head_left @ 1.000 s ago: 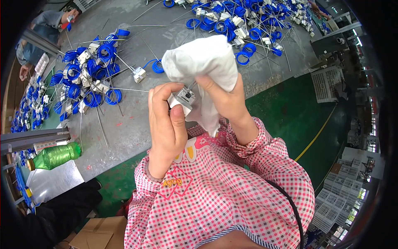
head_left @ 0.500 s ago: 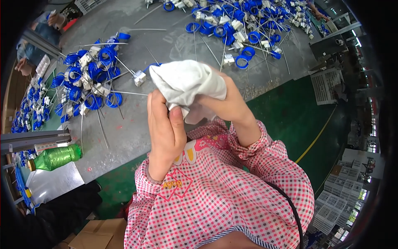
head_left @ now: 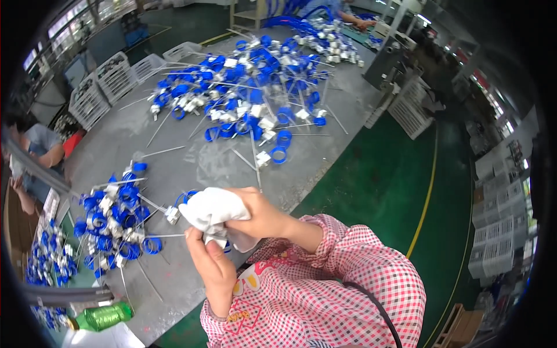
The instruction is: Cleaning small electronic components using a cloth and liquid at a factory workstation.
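A crumpled white cloth [head_left: 210, 207] is bunched between my two hands above the table's near edge. My right hand [head_left: 262, 216] closes around it from the right. My left hand [head_left: 212, 265] is closed at its lower side, thumb up against the folds. A bit of blue shows below the cloth; whether the cloth wraps something is hidden. Just left of the cloth are a white connector [head_left: 172, 215] and part of a blue coil. Further left lies a heap of blue coiled cables [head_left: 119, 217] with white connectors and thin grey rods.
A larger heap of blue coils [head_left: 249, 87] covers the far part of the grey table [head_left: 174, 153]. A green bottle [head_left: 104, 316] lies at lower left by a metal bar [head_left: 67, 296]. White crates [head_left: 116, 78] stand at the far left. Other people work at far left and far back.
The view has tilted up, bringing the far crates and more of the table into sight. My hands and the cloth appear lower and further left; both still grip the cloth.
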Tool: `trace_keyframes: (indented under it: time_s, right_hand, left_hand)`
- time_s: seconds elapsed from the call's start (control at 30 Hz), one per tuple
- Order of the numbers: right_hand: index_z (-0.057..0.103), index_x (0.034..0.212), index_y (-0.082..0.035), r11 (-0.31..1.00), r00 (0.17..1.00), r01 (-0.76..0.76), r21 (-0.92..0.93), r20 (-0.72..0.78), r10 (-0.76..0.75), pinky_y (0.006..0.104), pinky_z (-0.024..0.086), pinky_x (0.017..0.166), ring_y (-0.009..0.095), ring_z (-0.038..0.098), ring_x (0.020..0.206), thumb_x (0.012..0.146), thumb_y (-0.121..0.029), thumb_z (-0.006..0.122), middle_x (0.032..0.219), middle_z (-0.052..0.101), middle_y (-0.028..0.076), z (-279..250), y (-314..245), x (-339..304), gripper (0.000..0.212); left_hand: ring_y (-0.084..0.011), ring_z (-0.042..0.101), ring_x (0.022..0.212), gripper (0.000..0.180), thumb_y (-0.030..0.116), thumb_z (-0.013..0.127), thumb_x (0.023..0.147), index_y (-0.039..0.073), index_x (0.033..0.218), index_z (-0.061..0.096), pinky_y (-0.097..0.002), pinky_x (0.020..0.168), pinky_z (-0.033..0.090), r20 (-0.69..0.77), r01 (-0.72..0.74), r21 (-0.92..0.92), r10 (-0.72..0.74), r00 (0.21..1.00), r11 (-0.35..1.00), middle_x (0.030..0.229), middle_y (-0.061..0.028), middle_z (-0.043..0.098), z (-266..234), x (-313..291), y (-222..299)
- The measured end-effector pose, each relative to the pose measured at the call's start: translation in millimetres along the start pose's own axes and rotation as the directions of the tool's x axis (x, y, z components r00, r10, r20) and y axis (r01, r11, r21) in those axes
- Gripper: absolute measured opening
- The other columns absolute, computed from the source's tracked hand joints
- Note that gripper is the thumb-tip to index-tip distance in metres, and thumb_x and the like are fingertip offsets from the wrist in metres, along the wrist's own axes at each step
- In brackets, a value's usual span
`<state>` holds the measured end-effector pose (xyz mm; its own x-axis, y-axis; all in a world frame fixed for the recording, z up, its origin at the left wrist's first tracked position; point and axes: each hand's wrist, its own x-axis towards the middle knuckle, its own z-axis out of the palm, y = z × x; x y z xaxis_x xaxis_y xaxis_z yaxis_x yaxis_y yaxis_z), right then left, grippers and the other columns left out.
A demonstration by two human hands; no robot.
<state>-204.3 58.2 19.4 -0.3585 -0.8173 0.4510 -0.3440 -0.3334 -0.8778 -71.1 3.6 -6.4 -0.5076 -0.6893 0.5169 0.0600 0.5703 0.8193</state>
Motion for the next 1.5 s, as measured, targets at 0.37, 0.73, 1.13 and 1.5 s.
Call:
trace_keyframes:
  time_s: [0.37, 0.73, 1.13, 1.5]
  right_hand:
    - [0.050, 0.103, 0.002, 0.992, 0.954, -0.055, 0.112, -0.287, 0.085, 0.0295, 0.040, 0.080, 0.017, 0.050, 0.090, 0.075, -0.009, 0.049, 0.098, 0.053, 0.008, 0, 36, -19, 0.030]
    - [0.048, 0.104, 0.002, 0.778, 0.938, -0.199, 0.596, -0.114, 0.327, 0.0304, 0.045, 0.078, 0.020, 0.054, 0.089, 0.085, -0.019, 0.039, 0.101, 0.053, 0.011, 23, 35, -16, 0.030]
    - [0.044, 0.114, -0.002, 0.617, 0.542, 0.010, 0.787, -0.523, 0.658, 0.0375, 0.039, 0.086, 0.025, 0.049, 0.101, 0.084, -0.029, 0.037, 0.114, 0.048, 0.012, -17, -9, 25, 0.041]
    - [0.036, 0.123, -0.005, 0.549, 0.441, 0.244, 0.799, -0.596, 0.671, 0.0447, 0.019, 0.100, 0.028, 0.031, 0.118, 0.086, -0.035, 0.037, 0.129, 0.035, 0.009, -91, -3, -23, 0.048]
  left_hand:
    - [-0.0319, 0.041, 0.082, 0.030, 0.007, 0.054, 0.067, 0.001, 0.095, 0.046, -0.0387, 0.073, 0.033, 0.066, -0.134, 0.104, 0.128, 0.990, 0.986, 0.088, -0.0146, 0.044, -20, 6, 11]
    - [-0.0293, 0.036, 0.081, 0.030, 0.026, 0.036, 0.085, 0.003, 0.105, 0.040, -0.0383, 0.074, 0.027, 0.079, -0.305, 0.037, 0.302, 0.950, 0.952, 0.094, -0.0136, 0.040, -30, -1, 10]
    - [-0.0246, 0.043, 0.093, 0.039, 0.033, 0.038, 0.086, 0.001, 0.108, 0.040, -0.0365, 0.081, 0.034, -0.235, -0.344, -0.147, 0.305, 0.923, 0.927, 0.098, -0.0123, 0.045, -80, 38, 43]
    - [-0.0298, 0.049, 0.090, 0.036, 0.013, 0.058, 0.070, 0.007, 0.104, 0.049, -0.0406, 0.077, 0.038, -0.213, 0.101, 0.965, 0.498, 0.840, 0.242, 0.096, -0.0105, 0.054, -188, 157, -58]
